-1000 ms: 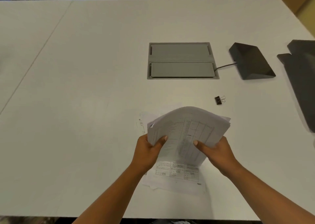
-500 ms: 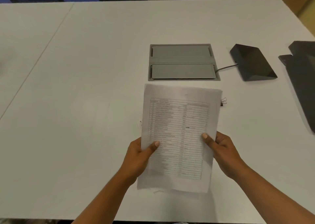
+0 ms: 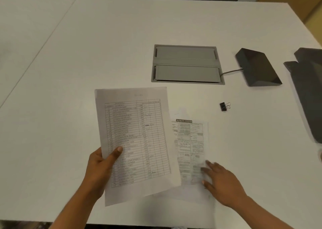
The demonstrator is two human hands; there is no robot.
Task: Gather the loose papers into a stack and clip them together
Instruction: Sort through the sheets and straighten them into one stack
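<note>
Left hand [image 3: 99,169] pinches the sheet [image 3: 134,141] by one edge, lifted; right hand [image 3: 221,180] lies flat and open on the papers [image 3: 190,141] on the surface [image 3: 87,54]. Risk: one-edge grip droops, stack misaligns. Clip [image 3: 224,106] sits apart.

One view only — head-worn, above the table's [image 3: 122,45] near edge, facing forward and down toward 12 o'clock, close over both forearms.
</note>
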